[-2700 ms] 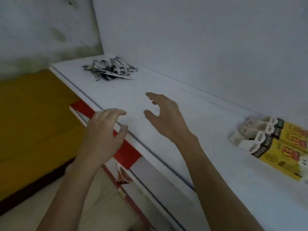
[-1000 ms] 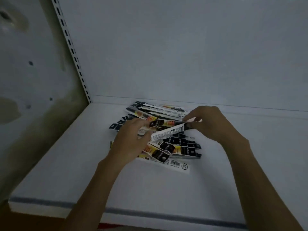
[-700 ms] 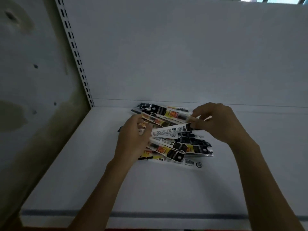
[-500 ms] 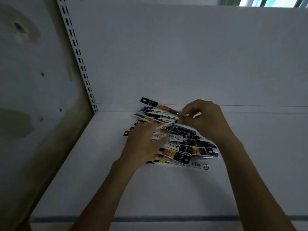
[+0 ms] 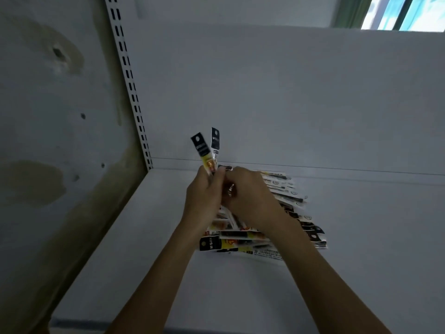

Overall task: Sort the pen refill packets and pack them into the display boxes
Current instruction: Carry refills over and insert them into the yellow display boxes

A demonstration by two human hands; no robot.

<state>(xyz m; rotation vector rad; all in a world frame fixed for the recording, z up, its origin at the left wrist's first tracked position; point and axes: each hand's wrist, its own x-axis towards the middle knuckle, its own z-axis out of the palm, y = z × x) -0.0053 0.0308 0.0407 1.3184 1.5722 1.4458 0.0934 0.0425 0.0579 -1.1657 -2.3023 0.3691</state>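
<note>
The person is sorting. The left hand (image 5: 204, 198) is gripping a pair of pen refill packets (image 5: 202, 151), with its fingers (image 5: 207, 176) clamped round their lower halves. The black header ends are sticking up above the knuckles, slightly fanned apart. The right hand (image 5: 250, 196) is pressing in against the left from the side, its fingers curled close beside the gripped pair. I cannot tell whether they are pinching a packet or only steadying the pair, because the knuckles are hiding the tips. Beneath both hands, and spreading out beyond the right hand's fingers, the loose pile of packets (image 5: 243, 239) is lying on the white shelf (image 5: 168, 273). The packets are overlapping at mixed angles, some showing yellow print and some white barcoded backs. No display boxes are showing here.

The step in hand looks like gathering matching packets into one bundle, with most of the pile not yet sorted. The next move probably calls for the right hand dropping to the pile below and pinching one matching packet by its end. It then needs lifting clear of its neighbours, header aligned, while the left hand is gripping firmly enough that the slippery sleeves are not sliding out.
</note>
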